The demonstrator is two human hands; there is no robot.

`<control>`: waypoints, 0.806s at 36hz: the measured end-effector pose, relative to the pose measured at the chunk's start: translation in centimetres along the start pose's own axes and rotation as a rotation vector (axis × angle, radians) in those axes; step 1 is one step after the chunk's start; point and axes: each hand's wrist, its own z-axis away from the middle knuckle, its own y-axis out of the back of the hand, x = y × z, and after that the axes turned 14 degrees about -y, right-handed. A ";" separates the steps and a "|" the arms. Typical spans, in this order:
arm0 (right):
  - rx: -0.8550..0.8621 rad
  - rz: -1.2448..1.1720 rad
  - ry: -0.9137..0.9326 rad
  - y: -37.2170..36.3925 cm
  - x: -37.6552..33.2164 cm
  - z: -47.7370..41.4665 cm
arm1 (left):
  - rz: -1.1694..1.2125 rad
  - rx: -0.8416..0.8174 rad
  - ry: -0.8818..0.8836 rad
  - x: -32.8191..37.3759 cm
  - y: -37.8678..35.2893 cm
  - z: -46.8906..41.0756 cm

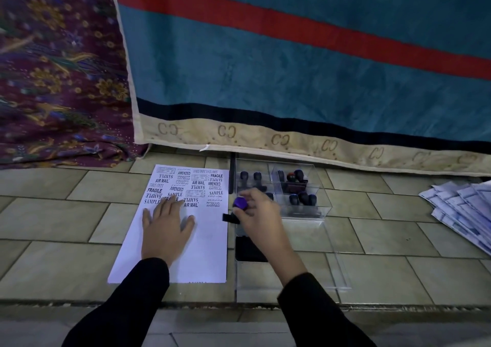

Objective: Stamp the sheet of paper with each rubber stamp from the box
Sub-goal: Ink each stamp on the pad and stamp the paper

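A white sheet of paper (186, 243) lies on the tiled floor, its upper half covered with blue stamped words. My left hand (166, 226) rests flat on the sheet, fingers spread. Just right of the sheet's edge, my right hand (259, 211) grips a rubber stamp (237, 208) with a purple knob and a black base. Behind that hand stands a clear plastic box (303, 208) with compartments holding several dark-handled stamps (301, 199). A black ink pad (248, 249) lies below my right hand, partly hidden by the wrist.
A clear lid or tray (337, 272) lies flat in front of the box. A pile of printed sheets (462, 208) sits at the far right. A teal blanket with a red stripe (292, 68) and a purple floral cloth (58, 76) hang behind.
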 end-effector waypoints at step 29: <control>-0.053 0.288 0.173 -6.5 -1.3 -4.1 | -0.017 0.014 0.009 -0.1 -0.2 -0.2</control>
